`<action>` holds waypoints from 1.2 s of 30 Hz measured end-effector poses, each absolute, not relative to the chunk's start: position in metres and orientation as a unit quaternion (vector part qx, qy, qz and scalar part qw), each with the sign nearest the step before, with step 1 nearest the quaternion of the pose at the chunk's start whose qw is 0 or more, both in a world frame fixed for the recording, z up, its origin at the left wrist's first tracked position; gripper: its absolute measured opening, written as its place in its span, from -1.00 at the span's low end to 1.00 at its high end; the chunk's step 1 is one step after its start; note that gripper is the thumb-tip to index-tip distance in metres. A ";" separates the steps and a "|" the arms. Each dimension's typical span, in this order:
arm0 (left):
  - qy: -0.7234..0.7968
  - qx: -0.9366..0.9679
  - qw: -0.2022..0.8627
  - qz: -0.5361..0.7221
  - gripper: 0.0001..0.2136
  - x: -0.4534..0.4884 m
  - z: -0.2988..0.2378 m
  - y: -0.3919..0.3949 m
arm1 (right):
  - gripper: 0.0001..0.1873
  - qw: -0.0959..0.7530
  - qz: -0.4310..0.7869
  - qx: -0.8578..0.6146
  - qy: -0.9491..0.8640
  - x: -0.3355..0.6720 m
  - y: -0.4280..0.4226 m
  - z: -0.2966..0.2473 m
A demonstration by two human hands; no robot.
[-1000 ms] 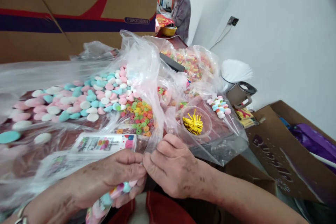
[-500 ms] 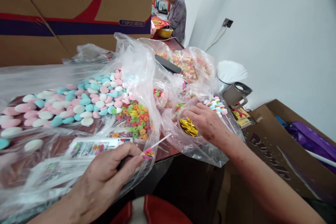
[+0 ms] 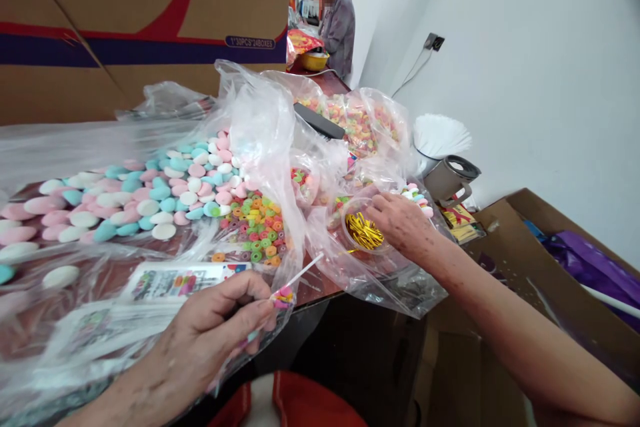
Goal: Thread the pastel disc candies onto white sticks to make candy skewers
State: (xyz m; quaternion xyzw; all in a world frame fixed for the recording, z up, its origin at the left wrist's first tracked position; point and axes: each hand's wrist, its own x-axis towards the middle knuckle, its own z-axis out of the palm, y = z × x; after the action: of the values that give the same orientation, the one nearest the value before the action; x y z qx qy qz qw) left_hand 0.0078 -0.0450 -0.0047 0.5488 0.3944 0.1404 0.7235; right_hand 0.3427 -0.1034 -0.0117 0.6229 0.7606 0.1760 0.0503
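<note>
My left hand (image 3: 220,327) is closed around a bagged candy skewer (image 3: 287,287), whose white stick pokes up and to the right past my fingertips. My right hand (image 3: 403,223) reaches forward to a small clear cup (image 3: 350,243) of gold twist ties (image 3: 364,232), its fingers curled at the cup's rim. Whether they pinch a tie I cannot make out. Loose pastel candy discs (image 3: 150,190) and coloured ring candies (image 3: 255,227) lie on clear plastic sheeting ahead of my left hand.
Printed label cards (image 3: 177,280) lie under plastic near my left hand. Bags of ring candy (image 3: 360,123), a finished skewer (image 3: 417,195), a tape dispenser (image 3: 453,177) and white paper (image 3: 440,133) sit at the right. Cardboard boxes (image 3: 150,7) stand behind; another person (image 3: 337,20) works far back.
My hands were together at the skewer's bag a second ago. The right hand then let go and reached out to the cup of twist ties, while the left kept the skewer.
</note>
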 end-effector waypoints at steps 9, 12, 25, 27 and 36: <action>0.328 0.462 0.799 0.198 -0.76 0.035 -0.002 -0.048 | -0.78 -0.368 -0.158 0.665 0.631 0.253 -0.114 0.008; 0.322 0.432 0.813 0.220 -0.78 0.047 0.001 -0.049 | -0.78 -0.451 -0.319 0.618 0.560 0.215 -0.115 0.000; 0.409 0.390 0.763 0.313 -0.77 0.051 -0.005 -0.052 | -0.76 -0.469 -0.321 0.600 0.563 0.190 -0.111 -0.024; 0.432 0.385 0.753 0.314 -0.75 0.053 -0.006 -0.050 | -0.74 -0.416 -0.100 0.615 0.662 0.190 -0.111 -0.028; 0.372 0.528 0.763 0.036 -0.94 0.035 -0.005 -0.022 | -0.76 -0.239 0.130 0.384 0.883 0.214 -0.104 -0.005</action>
State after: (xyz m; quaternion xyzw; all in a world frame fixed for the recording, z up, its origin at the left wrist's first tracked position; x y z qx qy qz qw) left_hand 0.0354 -0.0222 -0.0046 0.5279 0.3715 0.0363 0.7629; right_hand 0.2143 -0.1043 -0.0051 0.3839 0.8825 0.1299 -0.2385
